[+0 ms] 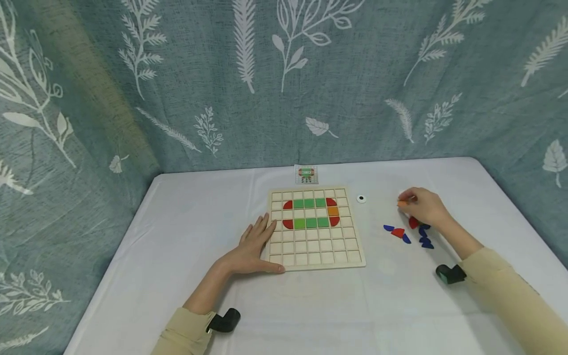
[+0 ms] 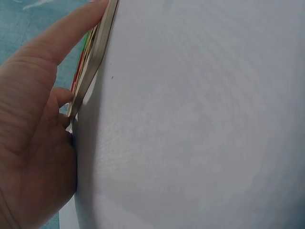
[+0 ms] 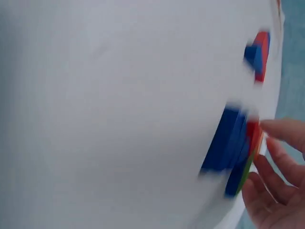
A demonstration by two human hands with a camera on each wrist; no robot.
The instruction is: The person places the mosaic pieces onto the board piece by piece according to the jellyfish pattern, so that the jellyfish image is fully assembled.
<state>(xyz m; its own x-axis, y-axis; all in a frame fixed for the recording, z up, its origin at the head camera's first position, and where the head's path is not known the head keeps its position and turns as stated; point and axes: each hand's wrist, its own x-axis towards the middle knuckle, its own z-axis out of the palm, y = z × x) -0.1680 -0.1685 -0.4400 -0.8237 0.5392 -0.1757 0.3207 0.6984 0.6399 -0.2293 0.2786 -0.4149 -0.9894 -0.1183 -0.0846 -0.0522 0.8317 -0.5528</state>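
Note:
My left hand (image 1: 252, 249) rests spread at the left edge of the wooden grid board (image 1: 301, 259), thumb along its front corner. On the board, red rounded corner pieces (image 1: 288, 224), green squares (image 1: 311, 223) and an orange square (image 1: 333, 211) form a ring around bare cells. Over to the right, my right hand (image 1: 423, 206) pinches a small orange piece (image 1: 402, 203) between thumb and fingers. Below that hand lie a red piece (image 1: 413, 223) and several blue pieces (image 1: 426, 242), blurred in the right wrist view. The left wrist view shows the thumb (image 2: 71, 33) against the board's edge.
A white disc with a black dot (image 1: 361, 198) lies right of the board. Behind the board is a small picture card (image 1: 306, 174). A red piece (image 1: 398, 232) sits between two blue ones, left of the pile. Patterned cloth (image 1: 266, 123) hangs behind the white table (image 1: 333, 315).

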